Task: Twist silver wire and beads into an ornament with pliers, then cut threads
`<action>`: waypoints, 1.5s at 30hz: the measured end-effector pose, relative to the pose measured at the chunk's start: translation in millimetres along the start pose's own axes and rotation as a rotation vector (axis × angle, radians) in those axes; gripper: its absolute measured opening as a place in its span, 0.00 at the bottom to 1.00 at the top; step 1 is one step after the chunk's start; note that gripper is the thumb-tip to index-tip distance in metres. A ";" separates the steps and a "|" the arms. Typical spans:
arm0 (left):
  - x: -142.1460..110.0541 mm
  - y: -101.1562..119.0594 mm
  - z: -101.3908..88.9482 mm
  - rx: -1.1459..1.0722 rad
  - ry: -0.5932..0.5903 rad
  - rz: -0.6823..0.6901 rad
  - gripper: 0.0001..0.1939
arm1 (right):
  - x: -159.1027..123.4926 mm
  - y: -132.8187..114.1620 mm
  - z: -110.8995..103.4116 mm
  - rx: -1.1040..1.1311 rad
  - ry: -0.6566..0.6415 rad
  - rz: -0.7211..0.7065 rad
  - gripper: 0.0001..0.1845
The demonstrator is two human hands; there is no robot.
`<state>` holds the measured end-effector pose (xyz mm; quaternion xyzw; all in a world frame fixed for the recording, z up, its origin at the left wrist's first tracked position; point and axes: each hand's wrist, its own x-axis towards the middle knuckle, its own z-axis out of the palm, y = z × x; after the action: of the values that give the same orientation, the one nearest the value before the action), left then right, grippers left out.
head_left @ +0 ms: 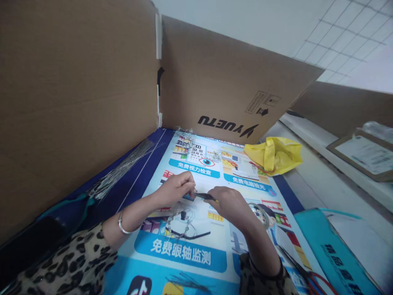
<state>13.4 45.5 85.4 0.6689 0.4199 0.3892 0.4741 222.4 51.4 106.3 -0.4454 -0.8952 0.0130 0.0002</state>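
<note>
Between the hands (pixel 229 203) tapers a tool (pixel 204 196) (dark).

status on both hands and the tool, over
Right hand closed on dark pliers-like tool. Left hand pinched at tool's tip, contents unclear. Thin wire tangle nearby, not between hands.

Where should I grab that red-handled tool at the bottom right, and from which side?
Probably by the red handles, from the near right side. They sit at the near end, the dark, narrow end points away and leftward, and your right forearm is to the left. The handles run out of the picture, so their full shape is hidden.
</note>
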 end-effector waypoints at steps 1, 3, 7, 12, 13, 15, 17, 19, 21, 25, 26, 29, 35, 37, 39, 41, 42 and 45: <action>0.4 -0.2 -0.5 -0.074 -0.011 -0.039 0.08 | 0.0 1.3 -0.2 -0.025 0.053 -0.016 0.08; 1.6 -1.4 -2.0 -0.241 0.009 -0.139 0.09 | 0.4 2.8 0.4 -0.099 0.241 -0.020 0.08; 4.8 -6.1 -4.2 -0.539 0.165 -0.329 0.08 | 1.3 -3.1 3.9 -0.261 0.610 0.002 0.07; 5.4 -8.0 2.4 -0.719 0.266 -0.436 0.05 | 1.8 -18.8 14.9 -0.395 0.681 -0.100 0.08; 4.8 -7.6 4.5 -0.729 0.272 -0.444 0.05 | 2.1 -20.9 17.8 -0.406 0.681 -0.116 0.08; 3.4 -6.4 8.7 -0.738 0.281 -0.445 0.05 | 3.0 -23.5 23.0 -0.418 0.688 -0.142 0.09; 2.1 -5.0 11.9 -0.749 0.281 -0.433 0.05 | 4.3 -24.3 26.9 -0.421 0.697 -0.164 0.09; 1.0 -3.8 13.9 -0.761 0.284 -0.429 0.05 | 5.6 -24.2 29.2 -0.424 0.712 -0.181 0.09; 0.4 -3.2 14.8 -0.779 0.292 -0.434 0.05 | 6.6 -23.9 30.7 -0.427 0.727 -0.200 0.09; 0.3 -4.9 15.9 -0.821 0.291 -0.425 0.06 | 7.0 -24.5 32.4 -0.424 0.739 -0.221 0.08; 0.3 -5.7 16.1 -0.828 0.290 -0.418 0.06 | 6.9 -25.0 32.8 -0.421 0.735 -0.223 0.08; 0.4 -7.8 17.0 -0.834 0.298 -0.396 0.07 | 7.2 -26.5 33.5 -0.410 0.725 -0.219 0.07; 0.8 -7.1 15.4 -0.798 0.290 -0.390 0.06 | 8.4 -24.3 33.5 -0.399 0.736 -0.203 0.07; 0.8 -5.9 14.3 -0.773 0.282 -0.407 0.06 | 8.1 -22.5 32.9 -0.394 0.738 -0.206 0.07; 0.7 -5.4 13.7 -0.747 0.277 -0.433 0.06 | 7.7 -21.3 32.5 -0.391 0.732 -0.212 0.08; 0.5 -5.6 13.8 -0.731 0.267 -0.455 0.05 | 7.3 -20.9 32.5 -0.391 0.723 -0.221 0.08; 0.5 -5.9 14.0 -0.729 0.263 -0.464 0.05 | 7.2 -20.9 32.6 -0.393 0.717 -0.226 0.08; 0.7 -6.4 14.9 -0.736 0.251 -0.482 0.04 | 7.2 -20.7 32.9 -0.398 0.714 -0.237 0.08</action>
<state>26.1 42.8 75.7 0.2868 0.4513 0.4691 0.7028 201.1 43.8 73.8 -0.3072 -0.8691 -0.3153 0.2257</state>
